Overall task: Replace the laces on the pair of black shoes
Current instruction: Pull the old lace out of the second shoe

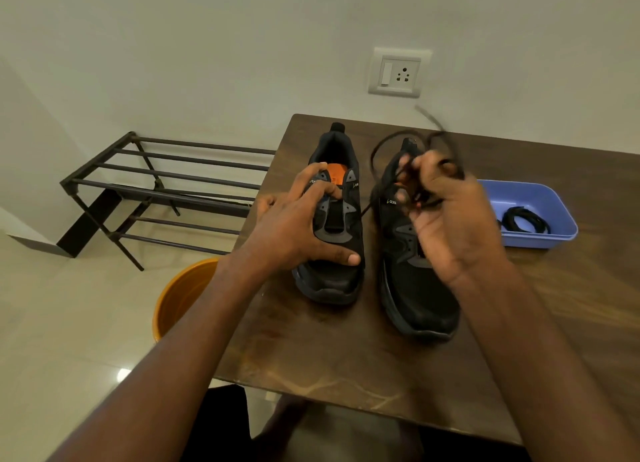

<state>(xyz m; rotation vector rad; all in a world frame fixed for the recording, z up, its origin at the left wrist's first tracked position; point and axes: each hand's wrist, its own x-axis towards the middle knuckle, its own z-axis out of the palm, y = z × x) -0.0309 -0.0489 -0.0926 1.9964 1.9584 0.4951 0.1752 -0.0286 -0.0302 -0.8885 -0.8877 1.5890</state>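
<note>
1. Shoes: two black shoes side by side on the dark wooden table, toes toward the camera. Left shoe has an orange insole showing and no lace through most of its eyelets.
2. Left hand lies over the left shoe, fingers spread and curled down round its upper, thumb on the toe side, holding it.
3. Right hand is raised above the right shoe, fingers curled, clamped on a black lace. Hand is motion-blurred.
4. Lace loops up above the right hand; one strand runs down from it to the left shoe's eyelet area, just beside the left thumb. Exact eyelet: cannot tell.
5. Blue plastic tray sits on the table right of the shoes, near the right hand; a coiled black lace bundle lies inside it.
6. Orange bucket stands on the floor at the table's left edge, below the left forearm.
7. Black metal shoe rack stands on the floor against the wall, left of the table.
8. Wall socket with switch is on the wall behind the table.
</note>
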